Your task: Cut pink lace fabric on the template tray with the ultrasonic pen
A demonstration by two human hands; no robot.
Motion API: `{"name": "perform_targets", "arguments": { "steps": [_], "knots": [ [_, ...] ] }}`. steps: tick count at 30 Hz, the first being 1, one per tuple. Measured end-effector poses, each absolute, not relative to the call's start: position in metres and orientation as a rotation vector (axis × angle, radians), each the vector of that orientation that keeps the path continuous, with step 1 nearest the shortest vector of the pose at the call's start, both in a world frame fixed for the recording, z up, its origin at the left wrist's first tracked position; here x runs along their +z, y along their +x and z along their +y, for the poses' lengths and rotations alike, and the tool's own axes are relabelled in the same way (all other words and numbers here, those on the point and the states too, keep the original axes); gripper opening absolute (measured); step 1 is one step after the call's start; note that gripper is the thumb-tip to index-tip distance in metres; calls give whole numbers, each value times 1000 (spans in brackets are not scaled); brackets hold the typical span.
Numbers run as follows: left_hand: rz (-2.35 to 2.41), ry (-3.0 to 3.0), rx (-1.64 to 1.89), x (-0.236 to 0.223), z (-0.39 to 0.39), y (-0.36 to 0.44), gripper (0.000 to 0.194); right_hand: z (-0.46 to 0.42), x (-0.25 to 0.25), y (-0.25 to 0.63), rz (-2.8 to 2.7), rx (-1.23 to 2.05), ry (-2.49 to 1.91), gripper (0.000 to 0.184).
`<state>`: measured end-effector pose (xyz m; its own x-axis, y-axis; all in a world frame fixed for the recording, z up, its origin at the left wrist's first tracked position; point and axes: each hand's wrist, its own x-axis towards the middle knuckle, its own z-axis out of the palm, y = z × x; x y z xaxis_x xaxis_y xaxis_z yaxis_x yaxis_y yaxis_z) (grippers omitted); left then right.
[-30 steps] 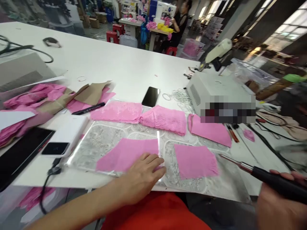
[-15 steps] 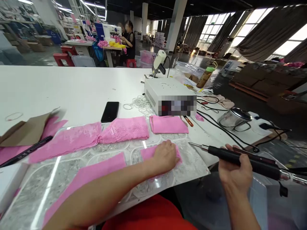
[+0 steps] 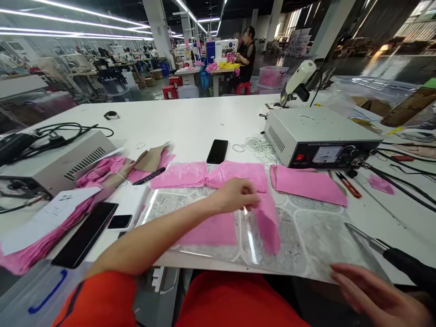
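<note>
Over the middle of the table my left hand (image 3: 236,196) has its fingers closed on a pink fabric piece (image 3: 268,225), which hangs down from them toward the clear sheet (image 3: 306,231). Another flat pink piece (image 3: 209,230) lies under my left forearm. At the lower right, my right hand (image 3: 374,295) has its fingers stretched out. A black-handled pointed tool (image 3: 405,265) with a metal tip runs behind that hand, seemingly held toward the thumb side; the grip itself is hidden. Pink lace pieces (image 3: 238,175) and a folded pink stack (image 3: 308,185) lie along the sheet's far edge.
A grey control box (image 3: 320,136) with cables stands at the back right, beside orange-handled pliers (image 3: 349,185). A phone (image 3: 217,151) and white elastic loops (image 3: 260,146) lie near it. Another box (image 3: 57,168) and bundled pink fabric (image 3: 102,171) occupy the left.
The view has swung left. My left hand has risen off the sheet with a pink piece in its fingers. My right hand's fingers have stretched out beside the tool.
</note>
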<state>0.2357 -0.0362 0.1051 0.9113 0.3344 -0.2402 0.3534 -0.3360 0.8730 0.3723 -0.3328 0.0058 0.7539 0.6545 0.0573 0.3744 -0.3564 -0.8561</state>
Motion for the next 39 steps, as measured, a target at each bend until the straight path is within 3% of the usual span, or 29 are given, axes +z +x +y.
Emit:
{"name": "perform_targets", "arguments": {
  "steps": [3, 11, 21, 29, 32, 39],
  "knots": [
    [620, 1861, 79, 103, -16, 177, 17, -282, 26, 361, -1027, 531, -1979, 29],
    [946, 1726, 165, 64, -12, 69, 34, -180, 33, 348, -1463, 558, -1954, 25],
    [948, 1902, 190, 53, -16, 57, 39, -125, 26, 335, -1594, 428, -2079, 14],
    [1002, 1925, 241, 41, -19, 39, 38, -166, 41, 321, -1855, 585, -1858, 17],
    [1006, 1914, 228, 40, -19, 42, 39, -175, 34, 319, -1972, 546, -1815, 11],
    [1066, 1995, 242, 51, -15, 38, 36, -163, 38, 320, -1924, 544, -1736, 18]
  ]
}}
